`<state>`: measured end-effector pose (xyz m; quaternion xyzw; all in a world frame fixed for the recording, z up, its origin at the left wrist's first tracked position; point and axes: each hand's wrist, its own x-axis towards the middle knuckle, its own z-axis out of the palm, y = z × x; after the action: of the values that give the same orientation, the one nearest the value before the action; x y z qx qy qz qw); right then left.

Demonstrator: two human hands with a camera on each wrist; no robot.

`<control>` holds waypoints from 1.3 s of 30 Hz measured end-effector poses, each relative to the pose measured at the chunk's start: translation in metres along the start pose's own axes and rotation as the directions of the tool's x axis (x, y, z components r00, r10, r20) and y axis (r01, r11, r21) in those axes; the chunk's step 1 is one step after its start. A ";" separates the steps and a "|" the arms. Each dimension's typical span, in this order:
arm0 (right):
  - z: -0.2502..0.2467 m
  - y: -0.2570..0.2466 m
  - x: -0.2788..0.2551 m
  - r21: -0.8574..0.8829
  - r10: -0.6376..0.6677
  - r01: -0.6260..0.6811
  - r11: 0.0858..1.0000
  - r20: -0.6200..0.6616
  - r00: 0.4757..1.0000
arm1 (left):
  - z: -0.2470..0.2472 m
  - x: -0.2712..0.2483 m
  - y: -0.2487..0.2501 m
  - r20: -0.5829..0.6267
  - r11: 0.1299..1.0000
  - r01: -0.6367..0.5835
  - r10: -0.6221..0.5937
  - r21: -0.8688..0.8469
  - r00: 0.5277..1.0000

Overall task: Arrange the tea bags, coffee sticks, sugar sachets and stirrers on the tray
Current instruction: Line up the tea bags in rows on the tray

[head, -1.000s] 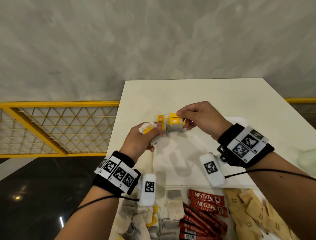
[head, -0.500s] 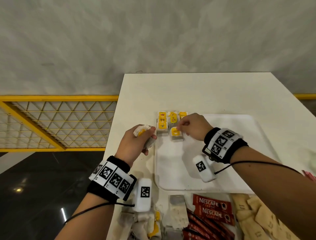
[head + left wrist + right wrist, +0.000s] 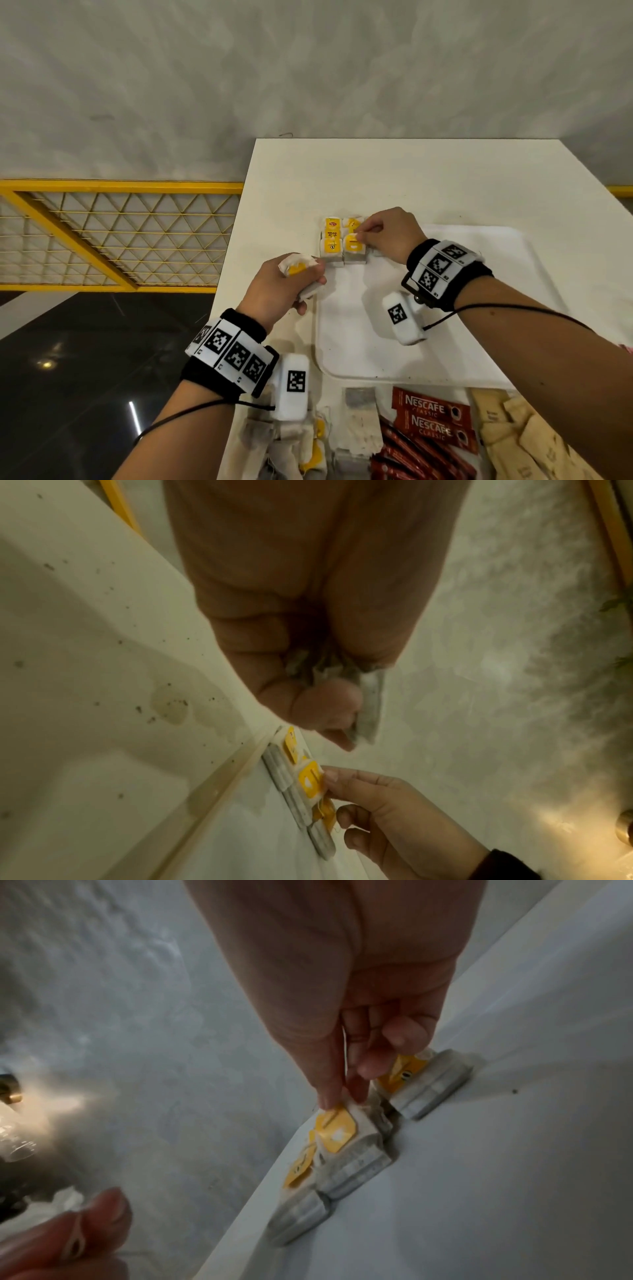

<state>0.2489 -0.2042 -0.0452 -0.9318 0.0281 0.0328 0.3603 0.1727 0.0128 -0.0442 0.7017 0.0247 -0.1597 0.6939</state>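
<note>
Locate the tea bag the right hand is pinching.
In the head view, the tea bag lies in the tray's far left corner, right of the other yellow-tagged tea bags, with the right hand pinching its top edge.

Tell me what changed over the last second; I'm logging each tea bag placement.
The right hand carried a tea bag from mid-air, beside the left hand, down to the tray and set it in the far left corner next to the bags already there; its fingertips are still pinching the bag's top edge. The left hand drew slightly apart and keeps gripping its bundle of tea bags. The supplies at the near edge stayed put.
</note>
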 end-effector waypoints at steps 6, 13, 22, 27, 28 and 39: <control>-0.011 -0.029 -0.041 0.202 -0.202 0.219 0.955 -0.102 0.974 | 0.011 -0.005 0.009 0.180 0.999 0.018 -0.023 0.026 0.983; -0.017 -0.043 -0.094 0.284 -0.467 0.434 0.855 0.059 0.882 | 0.029 -0.011 0.022 0.340 0.996 -0.034 0.003 0.086 0.940; -0.028 -0.041 -0.104 0.271 -0.438 0.413 0.870 0.039 0.898 | 0.039 -0.021 0.032 0.366 0.994 -0.049 0.009 0.101 0.931; -0.042 -0.043 -0.103 0.340 -0.348 0.293 0.894 0.114 0.930 | 0.038 -0.025 0.034 0.320 0.995 -0.031 -0.001 0.096 0.948; -0.046 -0.044 -0.102 0.397 -0.313 0.245 0.885 0.117 0.942 | 0.037 -0.025 0.033 0.309 0.996 -0.023 -0.005 0.087 0.951; -0.082 -0.047 -0.092 0.277 -0.291 0.261 0.925 0.072 0.954 | 0.028 -0.025 0.041 -0.005 0.969 -0.241 0.241 0.063 0.970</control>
<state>0.1644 -0.2220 0.0546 -0.8667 -0.1197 0.0297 0.4834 0.1547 -0.0116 0.0023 0.7217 -0.0614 -0.0706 0.6858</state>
